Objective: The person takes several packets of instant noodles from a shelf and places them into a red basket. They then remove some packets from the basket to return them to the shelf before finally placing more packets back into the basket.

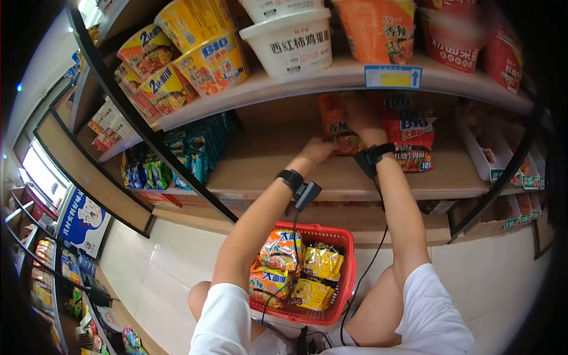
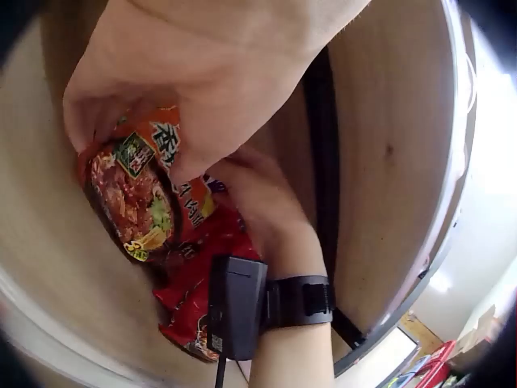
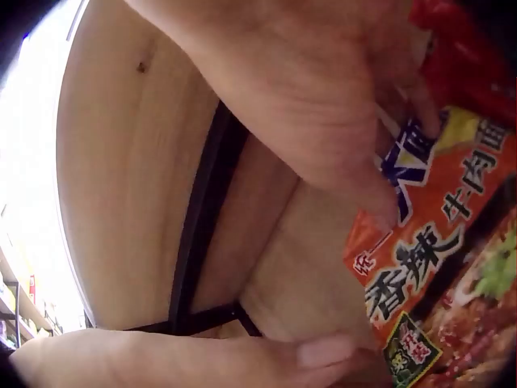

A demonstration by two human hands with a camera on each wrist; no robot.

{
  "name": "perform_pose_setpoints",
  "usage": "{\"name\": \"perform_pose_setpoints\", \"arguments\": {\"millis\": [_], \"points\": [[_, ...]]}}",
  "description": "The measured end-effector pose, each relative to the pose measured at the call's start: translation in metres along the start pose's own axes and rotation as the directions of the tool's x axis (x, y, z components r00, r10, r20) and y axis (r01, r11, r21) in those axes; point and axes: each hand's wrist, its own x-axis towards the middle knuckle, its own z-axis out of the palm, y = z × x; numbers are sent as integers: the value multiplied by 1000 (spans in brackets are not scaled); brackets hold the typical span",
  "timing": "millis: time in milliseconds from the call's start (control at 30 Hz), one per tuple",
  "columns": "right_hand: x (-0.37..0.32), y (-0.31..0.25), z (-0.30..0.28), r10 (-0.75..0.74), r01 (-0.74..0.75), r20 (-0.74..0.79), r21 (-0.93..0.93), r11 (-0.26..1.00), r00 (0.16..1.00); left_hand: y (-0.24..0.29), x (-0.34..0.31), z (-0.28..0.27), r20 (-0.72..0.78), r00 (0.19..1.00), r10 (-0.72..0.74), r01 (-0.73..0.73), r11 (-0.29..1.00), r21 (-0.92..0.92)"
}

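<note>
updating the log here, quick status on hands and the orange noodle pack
Left hand, right hand gripping orange noodle pack. Pack below upper shelf. Red pack close alongside.

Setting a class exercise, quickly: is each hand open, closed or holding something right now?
Left hand: closed, holding the orange pack.
Right hand: closed, gripping the same pack.
</note>
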Motion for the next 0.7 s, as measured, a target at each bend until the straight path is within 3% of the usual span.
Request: {"name": "perform_pose_setpoints", "arguments": {"millis": [67,167,267,367,400,467,500,567,633,667,700], "points": [[2,-5,8,11,-12,-12,-56,998,1000,-23,23,-3,-36,999,-20,18,999,-40],[-8,1,3,38,-38,13,-10,999,999,-42,26,3,61,994,-87,99,966,-238],[-2,-1,13,34,-27,100,-75,997,994,-35,9,-3,105,988,-117,145,938,-315],[0,-43,-8,68,-65,107,-31,997,992,-9,-35,-19,-97,995,-11,-3,989,-146],[7,-31,19,-85,82,18,103,991,996,-22,-37,-29,-128,991,24,-49,980,-192],[9,-59,12,-23,-42,177,356,934,984,-53,-41,-53,-197,977,85,-140,949,-284],[9,-74,9,-12,-118,268,465,878,963,-38,-73,-63,-308,950,52,-115,975,-189],[12,-100,27,-175,94,118,496,863,978,-64,-99,-97,-413,902,123,-135,991,-2],[8,-145,23,-206,-24,270,659,752,941,-58,-148,-121,-375,927,-10,-92,963,-254],[4,-166,25,-258,35,241,664,747,936,-55,-171,-136,-275,958,-86,-13,941,-338],[-4,-186,30,-309,92,214,668,739,927,-57,-196,-146,-220,973,-70,-27,912,-410]]}}
